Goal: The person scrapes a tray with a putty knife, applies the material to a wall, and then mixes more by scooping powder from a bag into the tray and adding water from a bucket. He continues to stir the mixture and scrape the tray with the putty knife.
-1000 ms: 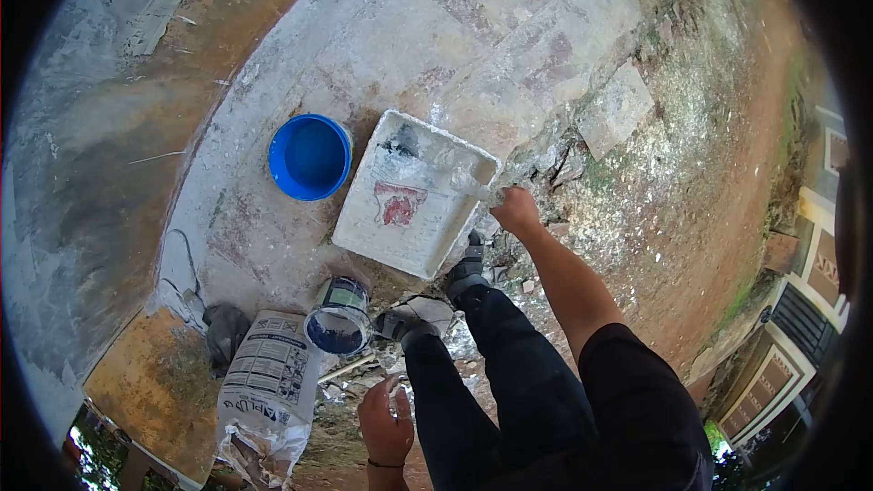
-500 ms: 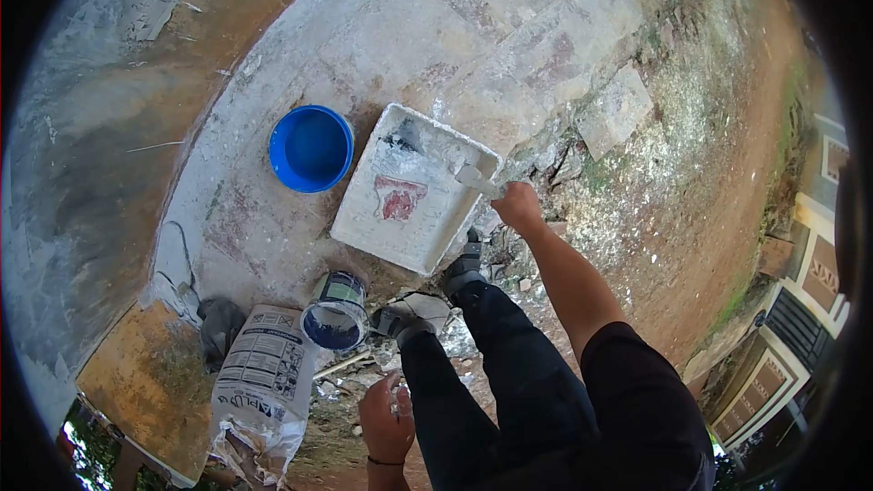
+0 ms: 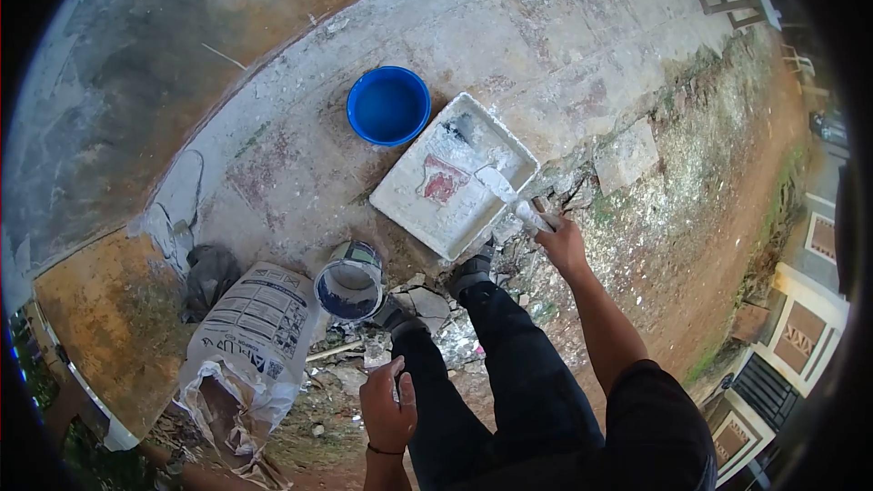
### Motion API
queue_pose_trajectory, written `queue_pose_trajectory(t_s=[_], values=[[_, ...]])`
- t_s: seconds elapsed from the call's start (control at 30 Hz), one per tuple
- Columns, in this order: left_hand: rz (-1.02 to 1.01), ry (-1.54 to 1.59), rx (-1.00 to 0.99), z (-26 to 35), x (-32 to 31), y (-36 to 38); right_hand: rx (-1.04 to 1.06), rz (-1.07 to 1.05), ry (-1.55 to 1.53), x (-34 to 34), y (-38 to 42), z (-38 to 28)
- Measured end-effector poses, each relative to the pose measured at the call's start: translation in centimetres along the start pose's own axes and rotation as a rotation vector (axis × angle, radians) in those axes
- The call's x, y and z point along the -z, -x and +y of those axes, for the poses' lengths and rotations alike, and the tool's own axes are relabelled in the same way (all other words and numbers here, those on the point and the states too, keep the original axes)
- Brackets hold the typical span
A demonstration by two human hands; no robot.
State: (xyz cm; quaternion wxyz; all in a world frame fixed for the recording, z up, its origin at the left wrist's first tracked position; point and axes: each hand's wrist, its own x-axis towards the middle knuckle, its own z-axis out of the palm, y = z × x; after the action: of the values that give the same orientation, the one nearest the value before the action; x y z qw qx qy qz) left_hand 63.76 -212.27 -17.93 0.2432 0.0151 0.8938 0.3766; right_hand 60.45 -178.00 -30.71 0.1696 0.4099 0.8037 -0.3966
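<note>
My right hand (image 3: pixel 562 247) grips the handle of a putty knife (image 3: pixel 496 184), whose blade is coated in white. The blade rests over the right side of a shallow, rectangular white tray (image 3: pixel 414 225). Smeared white material lines the tray, with a reddish patch showing on its floor. My left hand (image 3: pixel 388 407) hangs low beside my left leg, fingers loosely curled and apart, white residue on them and nothing visible in them. Nearest to it is a white-crusted bucket (image 3: pixel 350 282) with a dark inside, tipped towards me.
A blue bucket (image 3: pixel 388 106) stands just beyond the tray. An opened printed bag (image 3: pixel 259 327) lies at lower left, beside a dark crumpled cloth or bag (image 3: pixel 211 277) and a yellowish board (image 3: pixel 109 327). Broken rubble (image 3: pixel 423 305) surrounds my shoes. A loose slab (image 3: pixel 626 156) lies at right.
The view has turned, so the tray and blue bucket sit further right. My right hand has drawn the putty knife nearer the tray's rim. My left hand has risen slightly.
</note>
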Motion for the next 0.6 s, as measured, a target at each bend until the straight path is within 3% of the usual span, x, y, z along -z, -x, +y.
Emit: queue_pose_trajectory(t_s=[0.03,0.1,0.2,0.23,0.3,0.33,0.47,0.6], values=[[0.015,-0.006,0.004,-0.6,1.0,0.7,0.032,-0.031,0.023,-0.7,2.1,-2.3],[0.099,-0.002,-0.035,-2.3,2.6,2.4,0.307,-0.317,-0.179,-2.1,7.2,-7.2],[0.142,0.012,-0.021,-3.3,6.5,5.7,0.702,-0.588,-0.017,-5.2,15.3,-16.7],[0.153,0.038,-0.018,-3.6,8.1,6.9,0.74,-0.635,-0.007,-6.5,17.6,-19.5],[0.202,0.066,0.005,-4.2,11.7,9.7,1.105,-0.713,0.163,-9.3,22.1,-24.1],[0.284,0.113,-0.053,-4.3,13.5,11.2,1.132,-0.743,0.174,-10.8,24.4,-26.2],[0.607,0.182,-0.142,-6.4,18.4,16.0,1.409,-0.643,0.47,-18.2,31.3,-31.4],[0.734,0.226,-0.092,-9.6,19.5,18.4,1.562,-0.442,0.836,-25.6,33.8,-32.8]])
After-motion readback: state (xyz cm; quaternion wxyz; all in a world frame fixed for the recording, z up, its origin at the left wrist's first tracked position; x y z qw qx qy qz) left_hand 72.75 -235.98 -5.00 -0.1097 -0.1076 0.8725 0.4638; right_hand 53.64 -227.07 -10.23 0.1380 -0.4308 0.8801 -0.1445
